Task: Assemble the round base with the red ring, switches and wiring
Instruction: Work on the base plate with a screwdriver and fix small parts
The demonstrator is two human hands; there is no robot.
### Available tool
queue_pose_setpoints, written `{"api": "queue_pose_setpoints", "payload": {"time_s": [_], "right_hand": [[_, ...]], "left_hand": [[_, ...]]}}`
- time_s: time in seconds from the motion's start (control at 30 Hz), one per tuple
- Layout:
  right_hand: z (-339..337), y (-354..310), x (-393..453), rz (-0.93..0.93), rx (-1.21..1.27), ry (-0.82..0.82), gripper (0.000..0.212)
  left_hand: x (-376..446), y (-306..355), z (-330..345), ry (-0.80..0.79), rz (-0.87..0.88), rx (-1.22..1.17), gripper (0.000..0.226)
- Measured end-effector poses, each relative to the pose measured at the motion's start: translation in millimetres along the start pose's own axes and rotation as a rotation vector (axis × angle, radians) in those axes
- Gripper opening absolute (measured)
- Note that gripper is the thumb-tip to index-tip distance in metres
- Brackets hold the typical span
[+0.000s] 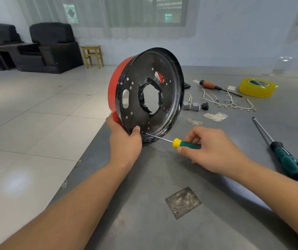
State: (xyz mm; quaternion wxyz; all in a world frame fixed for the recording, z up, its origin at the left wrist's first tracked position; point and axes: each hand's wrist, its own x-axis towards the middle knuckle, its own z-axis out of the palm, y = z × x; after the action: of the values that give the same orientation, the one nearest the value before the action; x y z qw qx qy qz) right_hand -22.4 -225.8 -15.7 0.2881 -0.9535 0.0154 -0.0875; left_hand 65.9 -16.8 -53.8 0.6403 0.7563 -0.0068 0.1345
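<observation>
The round black base [135, 91] stands on its edge on the grey table [162, 177], with the red ring [114, 83] fitted around its far side. My left hand [124, 143] grips the lower rim, thumb on the inner face. My right hand [211, 150] holds a small green and yellow screwdriver [179, 143]; its tip touches the base's lower rim beside my left thumb. Grey switches [195, 106] and loose white wires [229, 101] with brass terminals lie on the table to the right of the base.
A large green-handled screwdriver [281, 152] lies at the right. A wooden-handled screwdriver [216, 87] and a yellow tape roll [256, 87] sit further back. Paper scraps lie near the wires. The table's left edge runs diagonally past my left forearm. Black armchairs and a stool stand across the room.
</observation>
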Motion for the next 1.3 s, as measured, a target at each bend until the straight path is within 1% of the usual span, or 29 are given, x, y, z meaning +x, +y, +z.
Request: {"api": "queue_pose_setpoints", "payload": {"time_s": [0.07,0.1,0.13,0.17,0.2,0.23,0.27,0.33,0.37,0.4,0.43,0.47,0.5,0.6,0.67,0.73,0.77,0.8,0.83,0.87,0.9,0.93,1.0,1.03,1.07,1.1,1.13,1.27,1.3], "right_hand": [[3,0,-7,-0.167,-0.459,0.063,0.037],[5,-2,-10,-0.207,-0.647,0.097,0.044],[8,-4,-12,-0.221,-0.775,0.124,0.05],[10,-7,-13,-0.219,-0.827,0.147,0.053],[12,-9,-13,-0.191,-0.826,0.162,0.054],[12,-11,-10,-0.14,-0.731,0.167,0.054],[10,-10,-6,-0.052,-0.513,0.118,0.053],[5,-7,5,0.278,0.231,-0.122,0.046],[2,-7,6,0.442,0.548,-0.245,0.042],[1,-7,6,0.53,0.737,-0.318,0.043],[1,-4,6,0.532,0.785,-0.348,0.045],[1,-2,7,0.481,0.734,-0.342,0.047],[2,-1,7,0.395,0.594,-0.302,0.048],[4,5,3,0.065,-0.035,-0.09,0.039],[5,5,-3,-0.124,-0.344,-0.019,0.037],[7,2,-9,-0.247,-0.646,0.039,0.035],[9,0,-12,-0.273,-0.748,0.07,0.034],[11,-2,-14,-0.277,-0.779,0.095,0.035],[12,-4,-15,-0.251,-0.752,0.097,0.037],[13,-5,-14,-0.209,-0.656,0.089,0.041],[12,-7,-11,-0.135,-0.482,0.048,0.044],[9,-8,-7,-0.008,-0.197,-0.04,0.044],[3,-8,2,0.342,0.459,-0.281,0.039],[1,-9,3,0.484,0.685,-0.375,0.036],[0,-9,4,0.545,0.784,-0.417,0.033],[0,-8,4,0.529,0.759,-0.424,0.033],[0,-7,5,0.462,0.655,-0.393,0.035],[6,-6,-2,0.055,-0.046,-0.077,0.036],[9,-5,-6,-0.051,-0.258,-0.018,0.037]], "left_hand": [[-1,1,0,-0.006,0.002,0.004,0.058],[-1,1,-1,-0.012,0.003,0.006,0.058],[-1,2,-1,-0.015,0.004,0.009,0.058],[-1,2,-1,-0.016,0.004,0.013,0.059],[-2,2,-1,-0.019,0.007,0.021,0.059],[-2,2,-1,-0.022,0.01,0.028,0.06],[-3,2,-1,-0.025,0.013,0.034,0.061],[-3,3,-1,-0.027,0.015,0.043,0.062],[-3,3,-1,-0.025,0.016,0.043,0.062],[-3,3,-1,-0.024,0.015,0.039,0.062],[-3,3,-1,-0.023,0.014,0.033,0.062],[-2,2,-1,-0.022,0.013,0.028,0.062],[-2,2,-1,-0.021,0.01,0.025,0.062],[-3,1,-1,-0.016,0.005,0.024,0.061],[-2,1,-1,-0.011,0.01,0.027,0.06],[-2,0,-2,-0.007,0.008,0.023,0.06],[-2,0,-2,-0.008,0.007,0.023,0.06],[-2,0,-2,-0.01,0.006,0.022,0.06],[-2,0,-2,-0.014,0.007,0.021,0.059],[-1,0,-2,-0.016,0.008,0.021,0.058],[-2,0,-2,-0.016,0.009,0.02,0.057],[-2,0,-2,-0.016,0.011,0.02,0.057],[-2,1,-1,-0.014,0.022,0.032,0.058],[-2,1,-1,-0.013,0.025,0.042,0.059],[-3,1,-1,-0.014,0.025,0.043,0.059],[-2,1,0,-0.016,0.019,0.037,0.06],[-2,1,0,-0.016,0.012,0.029,0.061],[-1,0,0,-0.008,0.01,0.031,0.059],[-1,0,0,-0.005,0.009,0.031,0.059]]}}
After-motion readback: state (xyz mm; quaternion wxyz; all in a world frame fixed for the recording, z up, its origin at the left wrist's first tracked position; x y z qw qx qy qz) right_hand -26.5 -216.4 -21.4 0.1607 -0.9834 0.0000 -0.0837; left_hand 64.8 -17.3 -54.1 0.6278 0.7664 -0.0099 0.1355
